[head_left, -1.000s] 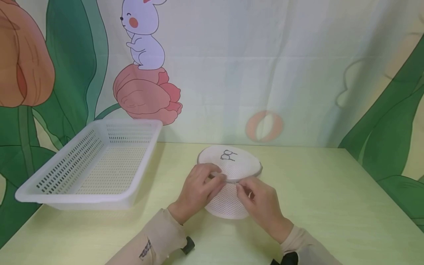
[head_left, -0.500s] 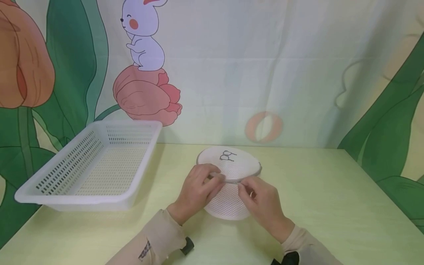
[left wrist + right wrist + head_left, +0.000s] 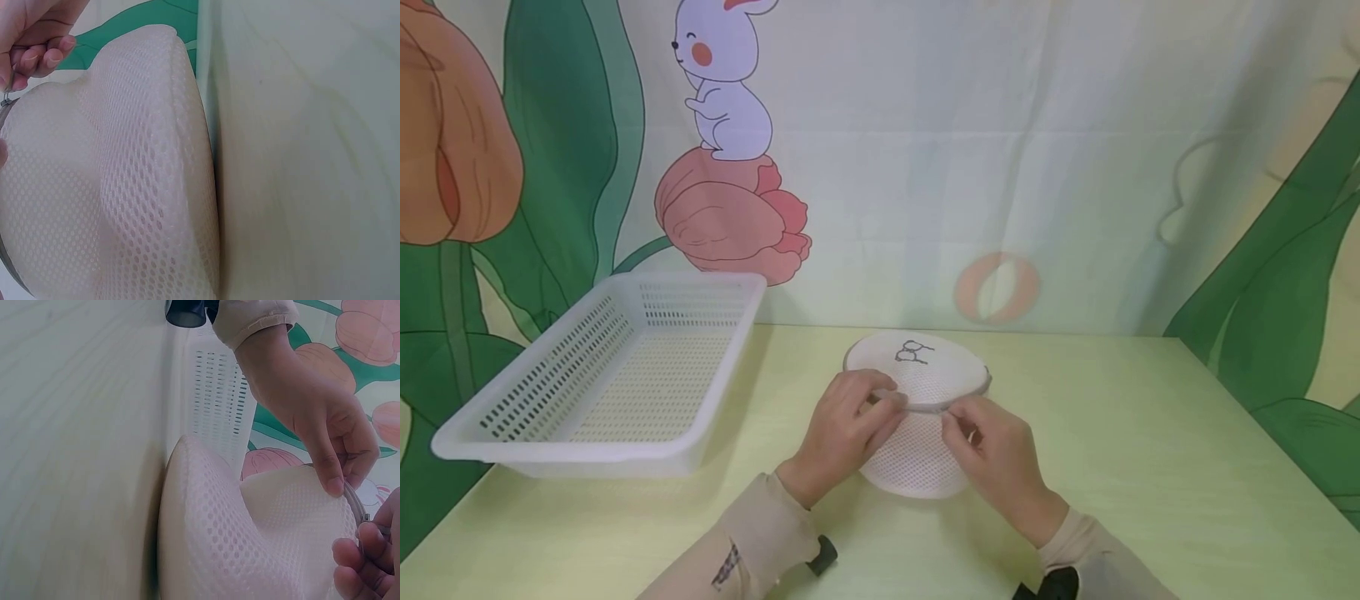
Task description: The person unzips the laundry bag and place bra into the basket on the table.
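Note:
A white mesh laundry bag (image 3: 913,458), with a bra outline printed on its top, stands on the table in the head view. A grey zipper (image 3: 355,501) runs round its top edge. My left hand (image 3: 848,423) pinches the bag's edge beside the zipper, thumb and index finger together in the right wrist view. Just to the right, my right hand (image 3: 1000,442) pinches the small metal zipper pull (image 3: 7,99) between thumb and index finger, with the other fingers curled. The mesh bulges toward me below both hands. Fingertips partly cover the zipper in the head view.
To the left on the pale yellow-green table (image 3: 1150,467) stands a white plastic basket (image 3: 722,417) with slotted walls. Behind the table hangs a printed cloth (image 3: 880,167) with a rabbit and tulips. Dark wrist straps (image 3: 823,556) show at the sleeves.
My right hand has slid slightly to the right along the bag's front edge with the zipper pull. My left hand and the bag have shifted a touch left.

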The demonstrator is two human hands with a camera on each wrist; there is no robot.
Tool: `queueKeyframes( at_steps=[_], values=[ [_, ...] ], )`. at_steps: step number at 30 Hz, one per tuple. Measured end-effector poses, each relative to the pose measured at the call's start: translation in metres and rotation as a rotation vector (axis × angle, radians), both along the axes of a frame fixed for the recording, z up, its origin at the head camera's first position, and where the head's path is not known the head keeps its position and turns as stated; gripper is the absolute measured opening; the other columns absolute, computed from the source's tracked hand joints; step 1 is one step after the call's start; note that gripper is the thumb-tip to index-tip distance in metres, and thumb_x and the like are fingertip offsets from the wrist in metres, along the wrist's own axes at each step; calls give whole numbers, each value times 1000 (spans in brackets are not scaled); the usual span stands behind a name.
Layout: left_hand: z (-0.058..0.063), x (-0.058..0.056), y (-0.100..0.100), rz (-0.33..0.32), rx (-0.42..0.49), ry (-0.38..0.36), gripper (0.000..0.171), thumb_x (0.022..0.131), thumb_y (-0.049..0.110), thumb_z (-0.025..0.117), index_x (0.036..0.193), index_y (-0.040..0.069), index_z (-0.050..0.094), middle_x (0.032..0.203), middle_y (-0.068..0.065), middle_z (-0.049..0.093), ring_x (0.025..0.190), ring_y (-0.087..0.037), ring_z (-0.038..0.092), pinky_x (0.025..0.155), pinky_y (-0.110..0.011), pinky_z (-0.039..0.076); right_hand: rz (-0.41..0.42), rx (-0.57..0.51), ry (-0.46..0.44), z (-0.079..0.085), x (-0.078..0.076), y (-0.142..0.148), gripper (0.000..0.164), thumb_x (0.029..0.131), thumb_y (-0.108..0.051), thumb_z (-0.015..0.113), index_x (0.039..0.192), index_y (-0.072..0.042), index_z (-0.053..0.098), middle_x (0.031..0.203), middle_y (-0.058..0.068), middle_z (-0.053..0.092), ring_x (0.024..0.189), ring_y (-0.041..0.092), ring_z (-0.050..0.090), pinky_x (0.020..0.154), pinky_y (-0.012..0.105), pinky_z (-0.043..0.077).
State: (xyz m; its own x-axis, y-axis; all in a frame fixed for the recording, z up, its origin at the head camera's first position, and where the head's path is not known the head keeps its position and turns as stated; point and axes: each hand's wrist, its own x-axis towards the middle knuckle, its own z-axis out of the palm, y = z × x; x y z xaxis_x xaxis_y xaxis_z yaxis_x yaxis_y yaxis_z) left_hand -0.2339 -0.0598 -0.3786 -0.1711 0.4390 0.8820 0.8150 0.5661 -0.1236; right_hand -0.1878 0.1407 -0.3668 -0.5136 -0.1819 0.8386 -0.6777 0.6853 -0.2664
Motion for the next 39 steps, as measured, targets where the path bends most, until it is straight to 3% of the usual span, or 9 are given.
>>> queueKeyframes(
  at_steps=[27, 39],
  values=[
    [0, -4, -4, -12, 31, 27, 14, 94, 22, 61, 90, 9, 65, 95, -7, 64, 89, -22, 61, 82, -35, 52, -39, -5, -4, 1, -4, 6, 10, 77, -3, 64, 72, -8, 57, 62, -1, 58, 57, 3, 51, 50, 12, 41],
    [-1, -6, -5, -10, 45, -7, 10, 91, 19, 64, 90, 9, 65, 96, -7, 64, 89, -22, 60, 81, -33, 51, -53, -4, -26, 3, -3, 8, 11, 78, -1, 65, 73, -8, 58, 62, -1, 58, 57, 3, 49, 50, 13, 41]
  ],
)
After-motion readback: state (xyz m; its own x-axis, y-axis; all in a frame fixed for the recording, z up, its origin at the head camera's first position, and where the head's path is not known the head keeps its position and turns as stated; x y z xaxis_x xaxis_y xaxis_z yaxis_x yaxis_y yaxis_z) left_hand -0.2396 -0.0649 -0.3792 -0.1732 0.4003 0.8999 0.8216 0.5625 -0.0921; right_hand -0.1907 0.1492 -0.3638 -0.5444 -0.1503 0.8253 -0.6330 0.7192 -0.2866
